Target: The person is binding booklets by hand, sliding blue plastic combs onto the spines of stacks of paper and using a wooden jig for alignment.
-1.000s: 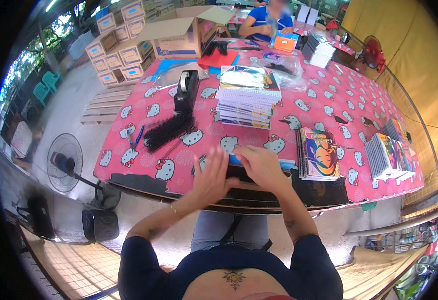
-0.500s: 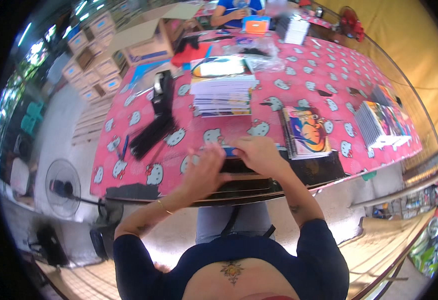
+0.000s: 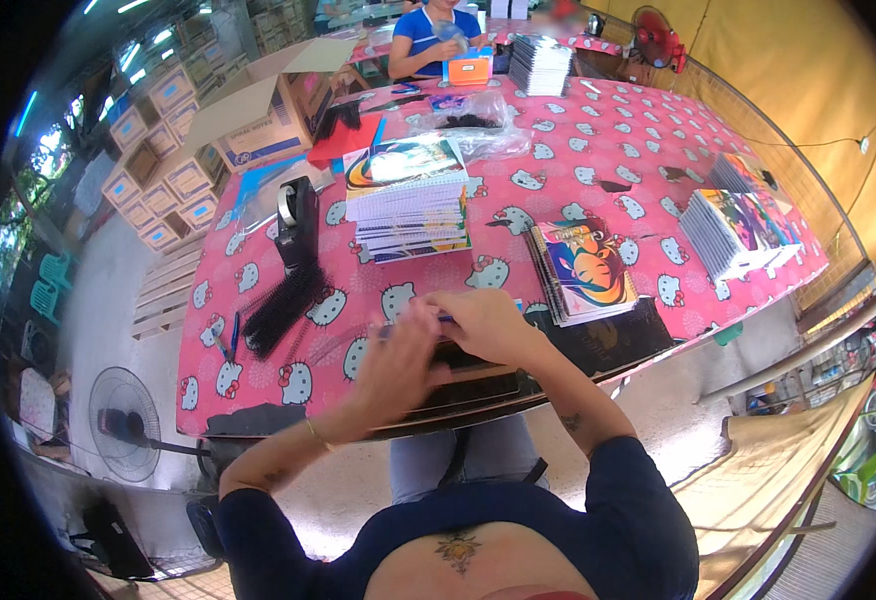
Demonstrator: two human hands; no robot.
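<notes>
My right hand (image 3: 486, 325) is closed, with its fingers curled near the front edge of the table. Just beside those fingers a small piece of a dark blue thing (image 3: 445, 319) shows; its kind is hidden. My left hand (image 3: 398, 365) is close against the right one and smeared by motion, so its grip does not show. Under both hands lies a dark board (image 3: 478, 385) along the table edge. To the right is a small pile of spiral notebooks (image 3: 588, 270) with a colourful cartoon cover. Beyond my hands stands a tall stack of notebooks (image 3: 408, 215).
Black plastic spiral coils (image 3: 283, 310), a tape dispenser (image 3: 298, 220) and pens (image 3: 234, 338) lie left on the pink patterned tablecloth (image 3: 568, 180). More notebooks (image 3: 733, 235) stand right. An open carton (image 3: 268, 120) is at far left; a co-worker (image 3: 436, 45) sits across.
The view has shifted, so the table things appear further left. My hands stay close together at the table edge, and the left one is still blurred.
</notes>
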